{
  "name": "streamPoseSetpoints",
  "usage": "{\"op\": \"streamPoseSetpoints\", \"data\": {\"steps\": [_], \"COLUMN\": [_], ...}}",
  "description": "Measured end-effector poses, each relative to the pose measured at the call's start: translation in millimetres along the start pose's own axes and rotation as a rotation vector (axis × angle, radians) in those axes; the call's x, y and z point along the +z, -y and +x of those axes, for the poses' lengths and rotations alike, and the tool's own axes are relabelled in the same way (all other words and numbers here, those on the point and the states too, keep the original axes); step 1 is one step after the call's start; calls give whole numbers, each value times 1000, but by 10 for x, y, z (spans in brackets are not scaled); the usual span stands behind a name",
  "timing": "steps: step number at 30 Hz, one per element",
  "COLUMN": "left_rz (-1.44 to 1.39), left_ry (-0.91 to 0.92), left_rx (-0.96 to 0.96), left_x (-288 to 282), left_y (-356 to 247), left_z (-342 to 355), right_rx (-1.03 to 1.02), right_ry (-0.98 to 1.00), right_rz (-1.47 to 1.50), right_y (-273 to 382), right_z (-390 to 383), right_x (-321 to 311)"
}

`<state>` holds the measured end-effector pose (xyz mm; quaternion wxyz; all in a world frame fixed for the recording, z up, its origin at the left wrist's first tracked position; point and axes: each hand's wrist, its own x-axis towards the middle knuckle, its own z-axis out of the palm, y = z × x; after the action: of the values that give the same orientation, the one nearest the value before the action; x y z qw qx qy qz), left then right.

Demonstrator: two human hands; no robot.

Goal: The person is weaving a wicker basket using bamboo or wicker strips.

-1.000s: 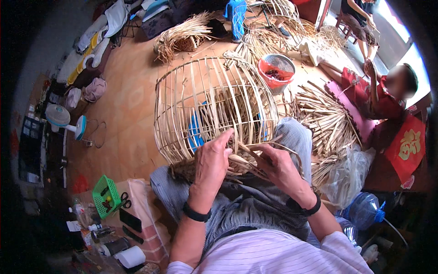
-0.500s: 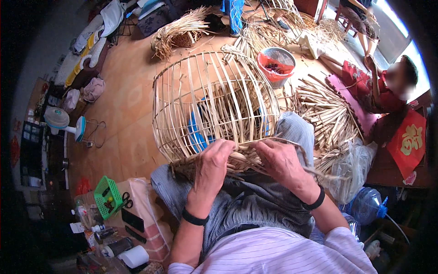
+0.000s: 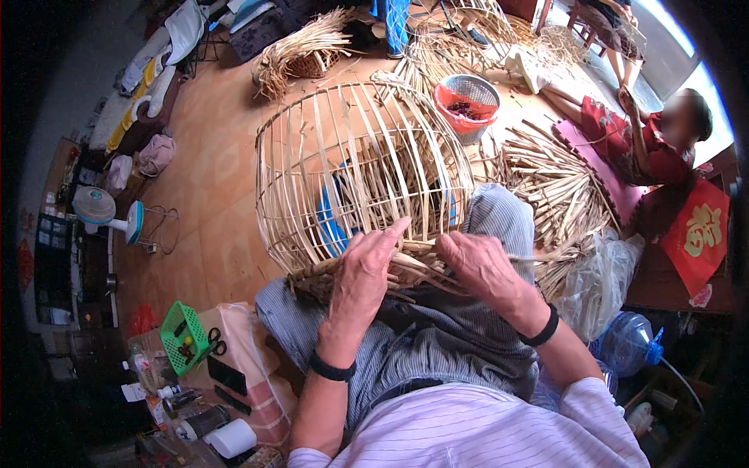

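On the lap, resting across both knees: a half-woven bamboo cage [image 3: 363,175], dome-shaped, lying on its side with its long axis running away from the body toward the far floor. Thick woven rim [image 3: 367,277] turned toward the belly, directly under both hands. Left hand [image 3: 365,274] laid flat on the rim, fingers stretched forward onto the upright slats, not closed around anything. Right hand [image 3: 477,264] just beside it on the rim's right part, grip pinched on a thin bamboo strip [image 3: 538,257] trailing off to the right. Both hands equally close to the rim, nearly touching each other.

At the floor's lower left corner: a small green plastic basket [image 3: 181,337] with scissors [image 3: 214,341] beside it, and a white roll. Far right, near the wall: a red hanging with a gold emblem [image 3: 697,234]. Beyond the cage: a red basin [image 3: 466,103] under a grey sieve, and loose bamboo strips [image 3: 558,183] heaped near another seated person [image 3: 651,140]. Lower right: a clear blue water bottle [image 3: 628,343].
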<state>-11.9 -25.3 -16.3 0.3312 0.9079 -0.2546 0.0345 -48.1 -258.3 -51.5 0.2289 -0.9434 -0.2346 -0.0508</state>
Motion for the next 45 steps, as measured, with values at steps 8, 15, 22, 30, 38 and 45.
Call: {"op": "streamPoseSetpoints", "data": {"steps": [8,15,22,30,38,45], "left_rz": [-132,-195,-234,-290,-232,-288], "left_ry": [182,246,282,234,385,376], "left_rx": [-200,-158,-245,-174,46,-103], "left_x": [-152,-240,-219,-159,-272,-312], "left_y": [12,120,105,173,321,236], "left_z": [162,186,211,182,181,150], "right_rx": [17,27,161,253,754,582], "right_ry": [78,-162,47,208,171,140], "right_rz": [30,-3,361,447,1341,1876], "right_y": [-129,201,402,554,401,200], "right_z": [-11,-43,-507,-581,-124,26], "right_x": [-197,-387,116,-539,-856,-1065]}}
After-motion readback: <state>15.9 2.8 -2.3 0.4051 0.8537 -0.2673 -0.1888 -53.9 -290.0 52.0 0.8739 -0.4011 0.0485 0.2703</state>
